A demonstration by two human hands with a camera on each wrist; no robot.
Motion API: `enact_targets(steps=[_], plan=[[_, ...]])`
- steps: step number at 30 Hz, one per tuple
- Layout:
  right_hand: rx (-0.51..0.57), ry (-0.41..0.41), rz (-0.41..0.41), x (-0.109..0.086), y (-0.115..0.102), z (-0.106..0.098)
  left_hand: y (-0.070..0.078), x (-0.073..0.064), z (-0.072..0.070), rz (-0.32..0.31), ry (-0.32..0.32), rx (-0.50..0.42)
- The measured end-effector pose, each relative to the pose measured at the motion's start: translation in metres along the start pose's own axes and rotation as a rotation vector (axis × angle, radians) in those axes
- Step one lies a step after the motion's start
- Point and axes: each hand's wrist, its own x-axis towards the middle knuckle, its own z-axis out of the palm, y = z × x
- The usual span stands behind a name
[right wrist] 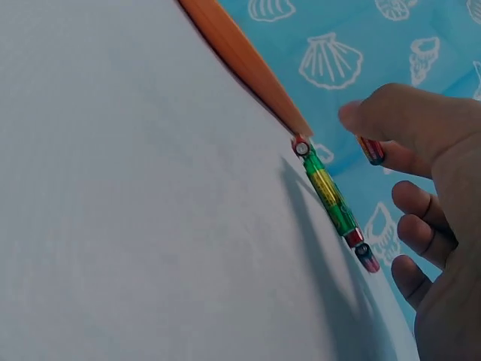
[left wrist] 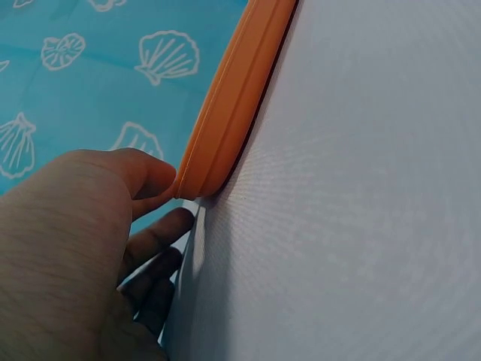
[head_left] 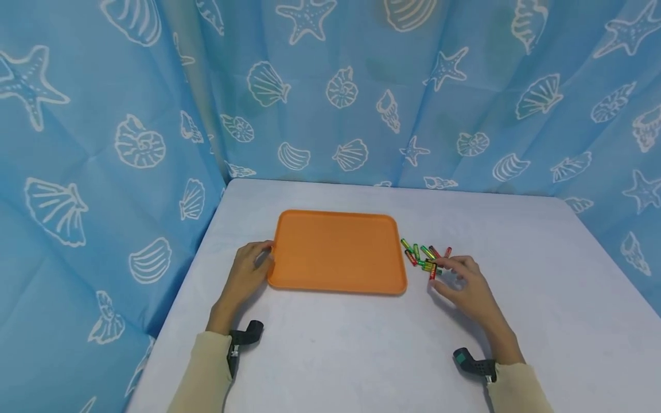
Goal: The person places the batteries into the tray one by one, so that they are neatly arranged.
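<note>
An orange tray (head_left: 335, 252) lies flat on the white table. My left hand (head_left: 250, 272) is at its left edge, with thumb and index fingertips right at the rim and the other fingers loosely spread below, as the left wrist view shows. To the right of the tray lies a small loose pile of green and red batteries (head_left: 416, 251). Over the near side of this pile, my right hand (head_left: 467, 289) pinches a red battery (right wrist: 370, 149) between thumb and index finger. Its remaining fingers are bent and hold nothing.
The white table (head_left: 335, 350) reaches back to a blue curtain (head_left: 320, 115) printed with shells and starfish. This curtain also runs along the left and right sides. A black camera mount sits on each wrist.
</note>
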Motion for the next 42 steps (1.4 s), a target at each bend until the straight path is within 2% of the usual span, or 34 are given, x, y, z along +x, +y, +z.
enact_targets(steps=[10,14,27,31,37,42], plan=[[-0.020,0.013,-0.026,0.007,-0.012,0.007,-0.002,0.001,0.002,-0.028,-0.006,0.023],[-0.041,0.013,-0.043,0.012,-0.019,0.008,-0.002,0.002,0.003,-0.017,0.004,0.026],[0.000,-0.044,-0.046,0.031,-0.044,0.017,-0.005,0.001,0.002,-0.011,0.002,0.026],[0.014,-0.054,-0.069,0.038,-0.054,0.021,-0.005,0.002,0.004,-0.025,0.000,0.024],[0.023,-0.051,-0.125,0.048,-0.067,0.027,-0.005,0.002,0.007,-0.002,0.007,0.018],[0.028,-0.066,-0.143,0.056,-0.079,0.032,-0.003,0.001,0.000,0.005,0.007,0.027]])
